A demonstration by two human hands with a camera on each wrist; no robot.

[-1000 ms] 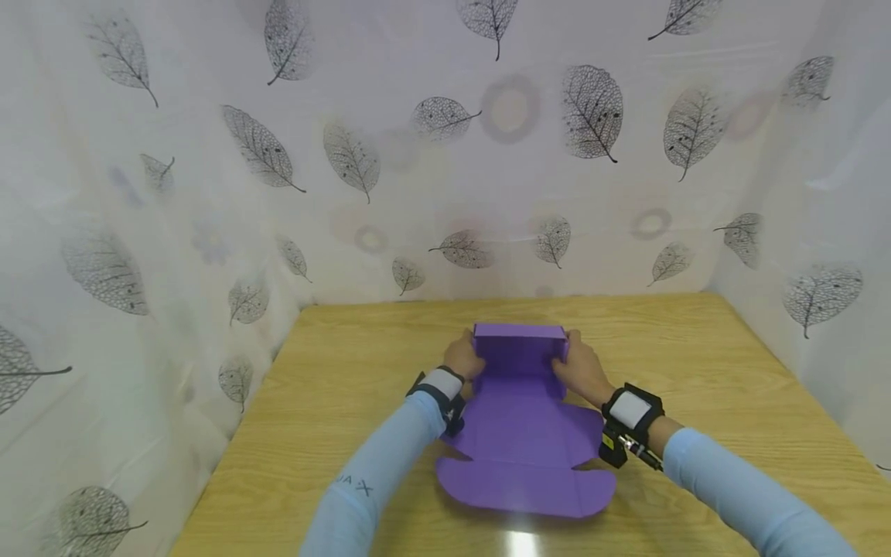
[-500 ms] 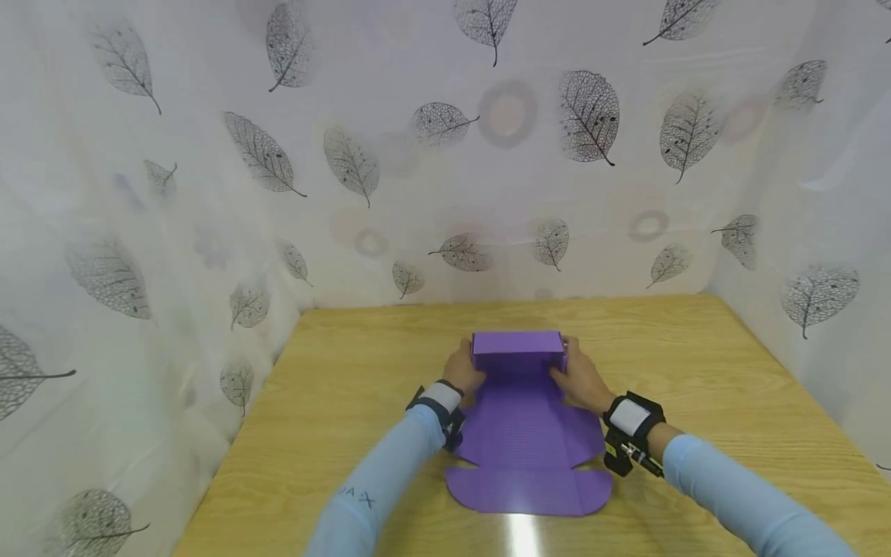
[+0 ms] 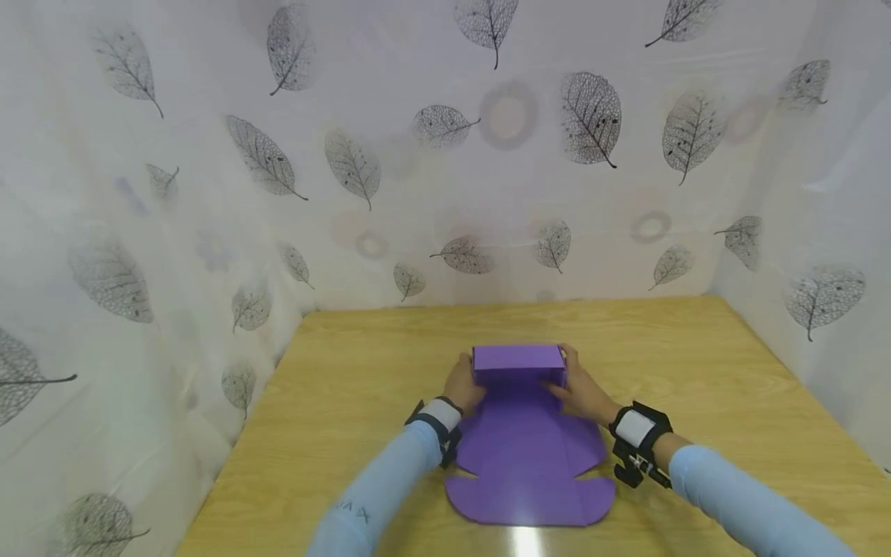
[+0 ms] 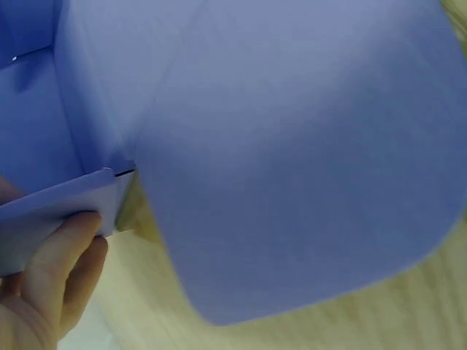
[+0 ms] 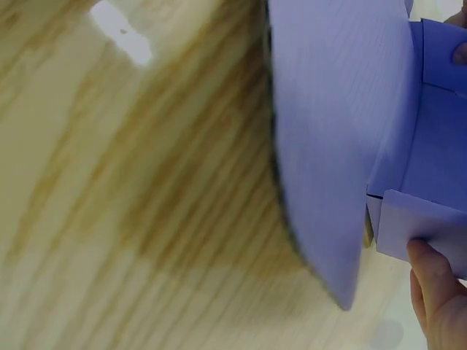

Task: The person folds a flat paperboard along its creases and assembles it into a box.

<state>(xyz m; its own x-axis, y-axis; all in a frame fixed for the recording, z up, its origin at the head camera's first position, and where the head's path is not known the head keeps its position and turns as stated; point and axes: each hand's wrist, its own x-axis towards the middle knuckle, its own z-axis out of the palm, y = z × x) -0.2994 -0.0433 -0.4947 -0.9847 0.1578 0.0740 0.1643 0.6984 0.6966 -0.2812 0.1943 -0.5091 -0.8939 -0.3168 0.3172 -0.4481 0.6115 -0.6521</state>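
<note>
Left hand [image 3: 465, 387] grips the left side wall [image 4: 62, 211] of the purple carton [image 3: 518, 433], thumb on one face, fingers curled behind. Right hand [image 3: 583, 391] does the same at the right side wall [image 5: 419, 226], thumb flat to the panel. Between them the carton's far end stands up as a shallow tray, the upper strip [image 3: 518, 357] running across from hand to hand. Toward the near side of the tabletop [image 3: 376, 348] the big panel lies unfolded, rounded side flaps spread, and the front flap [image 3: 529, 499] with its ears is nearest the onlooker. Carton sits midway between the tabletop's left and right edges, well short of the far edge and its two corners; near edge out of view. Both wrist views show a slim gap where each side wall meets the hinge. Step in hand, by my judgement: shaping and squaring the tray end. Next move would call for even inward pressure on both walls, then the flaps turned up and the lid panel brought over; a loose wall might spring outward. Beyond: leaf-printed curtain [image 3: 418, 178].
</note>
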